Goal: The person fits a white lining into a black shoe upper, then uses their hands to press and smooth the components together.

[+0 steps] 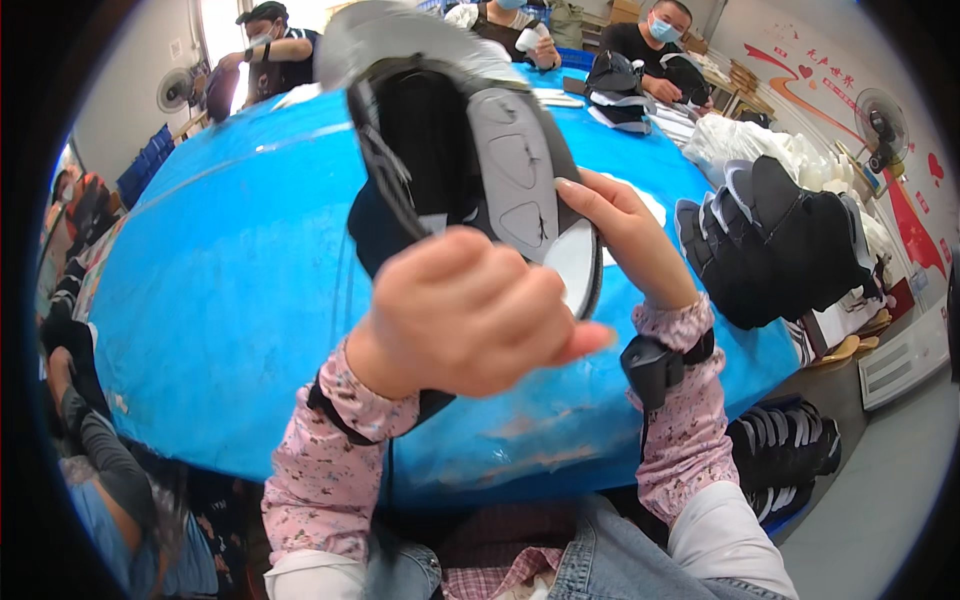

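A black and grey shoe upper [516, 165] is raised over the blue table, its black opening and a pale grey panel toward me. Stitched outlines and loose black thread ends show on that panel. My right hand [625, 225] grips the upper's right edge, thumb on the near face and fingers behind it. In front of its lower part, my left hand [475, 315] is closed in a fist, slightly blurred, with the thumb pointing right. Whatever that fist may hold is hidden.
Blue sheeting covers the big table [230, 260]. A stack of black uppers [780, 240] sits at the right, near white plastic bags [760, 145]. More uppers [785, 440] lie below the table's right edge. Masked co-workers [660, 60] work across the table; another person sits at left.
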Demonstrator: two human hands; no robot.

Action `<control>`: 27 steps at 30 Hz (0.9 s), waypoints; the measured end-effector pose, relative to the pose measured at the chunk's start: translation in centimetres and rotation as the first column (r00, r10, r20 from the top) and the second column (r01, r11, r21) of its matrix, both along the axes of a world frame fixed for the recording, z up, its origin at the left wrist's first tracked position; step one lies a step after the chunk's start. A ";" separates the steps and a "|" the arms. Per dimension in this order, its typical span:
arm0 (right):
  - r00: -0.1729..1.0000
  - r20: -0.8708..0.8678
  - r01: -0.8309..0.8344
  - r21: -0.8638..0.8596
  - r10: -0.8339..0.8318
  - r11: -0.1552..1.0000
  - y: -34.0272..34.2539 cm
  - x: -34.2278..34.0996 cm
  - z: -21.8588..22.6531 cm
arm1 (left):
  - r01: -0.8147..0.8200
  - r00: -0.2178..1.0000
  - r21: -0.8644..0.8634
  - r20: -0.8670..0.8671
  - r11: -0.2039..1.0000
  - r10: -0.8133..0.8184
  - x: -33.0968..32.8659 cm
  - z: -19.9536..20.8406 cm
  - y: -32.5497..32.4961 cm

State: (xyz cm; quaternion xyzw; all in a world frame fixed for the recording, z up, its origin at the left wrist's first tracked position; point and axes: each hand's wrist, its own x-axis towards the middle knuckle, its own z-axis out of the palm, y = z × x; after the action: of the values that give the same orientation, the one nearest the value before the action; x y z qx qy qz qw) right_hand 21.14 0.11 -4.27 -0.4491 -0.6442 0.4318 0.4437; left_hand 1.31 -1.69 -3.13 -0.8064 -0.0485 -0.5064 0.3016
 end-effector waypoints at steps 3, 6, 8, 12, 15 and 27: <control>0.952 -0.277 0.146 0.037 -0.130 0.989 -2.5 -1.5 -3.1 | -0.063 0.976 -0.212 0.191 0.975 0.104 -1.2 -0.8 0.3; 0.918 -0.343 0.235 0.062 -0.200 0.970 -5.0 -1.4 -7.1 | 0.102 0.891 -0.559 0.419 0.823 0.174 -0.9 -3.4 -0.2; 0.909 -0.357 0.230 0.006 -0.213 0.973 -6.0 -1.3 -9.6 | 0.187 0.883 -0.692 0.429 0.697 0.189 -1.1 -5.3 -1.1; 0.930 -0.275 0.275 0.089 -0.242 0.957 -8.2 -1.5 -11.9 | 0.071 0.947 -0.900 0.196 0.431 0.253 -0.7 -7.1 -3.2; 0.936 -0.212 0.311 0.122 -0.281 0.943 -9.5 -1.1 -12.6 | -0.130 0.918 -0.882 0.066 0.454 0.392 0.1 -7.2 -3.9; 0.752 0.579 -0.022 0.500 -0.315 0.866 -12.6 -1.8 -5.6 | -0.628 0.774 -0.707 -0.520 0.327 0.362 -0.8 -3.9 -5.9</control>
State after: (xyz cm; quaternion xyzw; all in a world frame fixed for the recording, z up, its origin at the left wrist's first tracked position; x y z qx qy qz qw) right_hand 19.29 -12.49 -9.84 -0.4966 -0.8036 0.0415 0.3255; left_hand 0.46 -7.54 -7.02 -0.8495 -0.4956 -0.1809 0.0082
